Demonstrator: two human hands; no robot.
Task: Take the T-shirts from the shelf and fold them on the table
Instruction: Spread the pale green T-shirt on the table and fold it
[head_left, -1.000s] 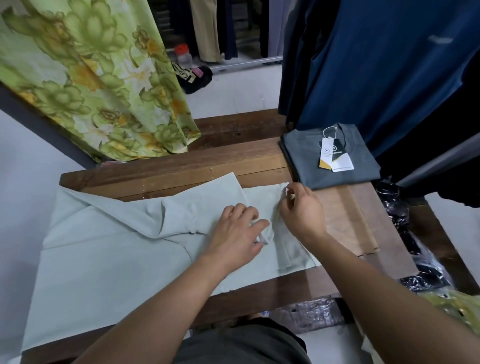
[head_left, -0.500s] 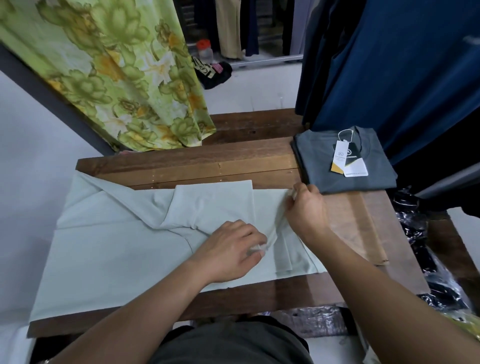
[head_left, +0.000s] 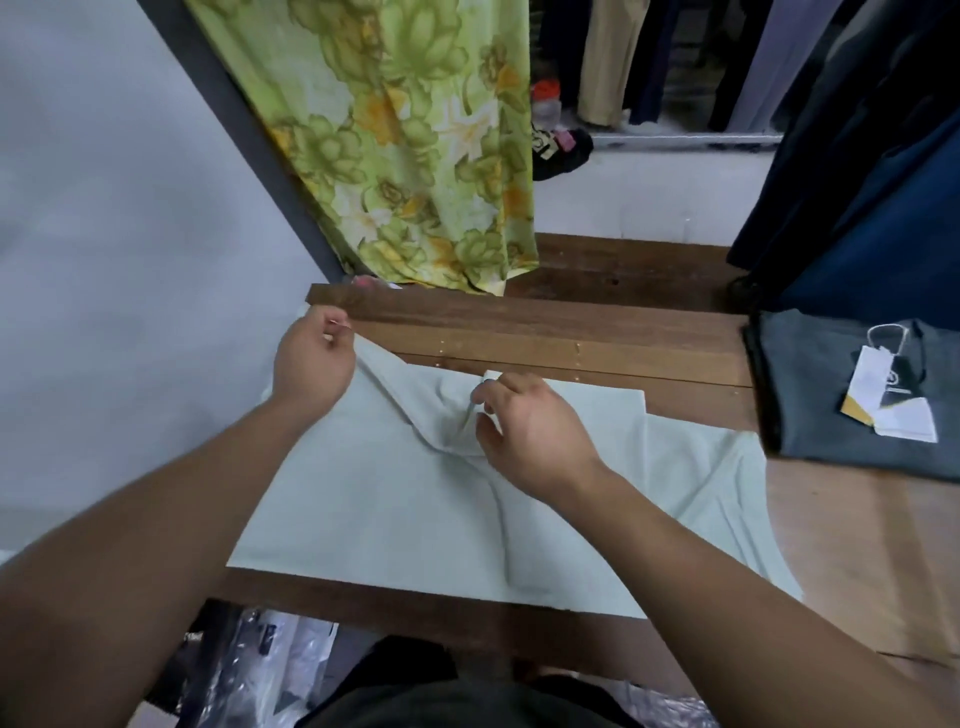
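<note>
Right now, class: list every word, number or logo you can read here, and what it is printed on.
Nothing can be read.
Hang tags on the folded grey T-shirt: round logo and print, too blurred.
Dark item on the floor: pale markings, too small.
Pale green T-shirt: no print visible.

Both forearms are bare; a dark grey garment (head_left: 467, 696) covers the torso.

Reaching forward with both bare forearms over the pale green T-shirt (head_left: 395, 499). Pinching its far left corner with the left hand (head_left: 310, 366), fingers curled. Pinching a raised fold near its middle with the right hand (head_left: 532, 431), knuckles up.
</note>
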